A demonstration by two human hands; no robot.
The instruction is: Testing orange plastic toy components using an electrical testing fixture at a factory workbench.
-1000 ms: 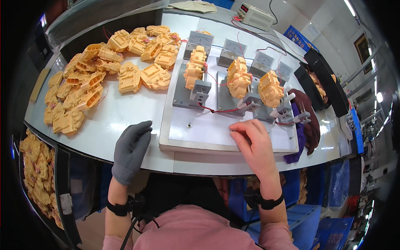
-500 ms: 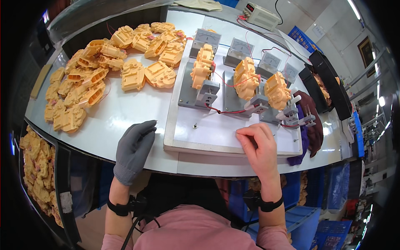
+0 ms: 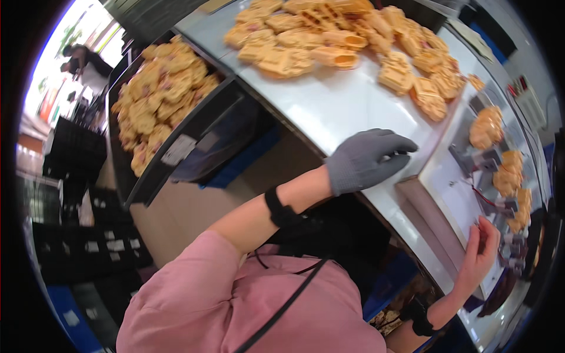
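My left hand (image 3: pixel 372 160), in a grey knit glove, hovers over or rests on the white tabletop by the near left corner of a white raised board (image 3: pixel 442 187). Its fingers are bent and apart, and I see nothing in them. My right hand (image 3: pixel 484 250) is bare, at the board's near edge, thumb and fingertips drawn together; whatever is between them, if anything, is too small to make out. On the board, pale orange plastic housings (image 3: pixel 487 127) sit on grey holders (image 3: pixel 474 159) joined by red and black wires. More orange housings (image 3: pixel 288 62) lie heaped on the table.
A black crate (image 3: pixel 185 150) heaped with orange parts stands beside the table's left edge. Dark stacked crates (image 3: pixel 88 241) are on the floor farther left. Another person (image 3: pixel 88 65) is in the far background. A pale instrument box (image 3: pixel 528 103) stands at the back right.
My view has swung to the left, bringing the crate and floor into sight. Both hands stay by the board; the left hand's fingers look more bent and apart.
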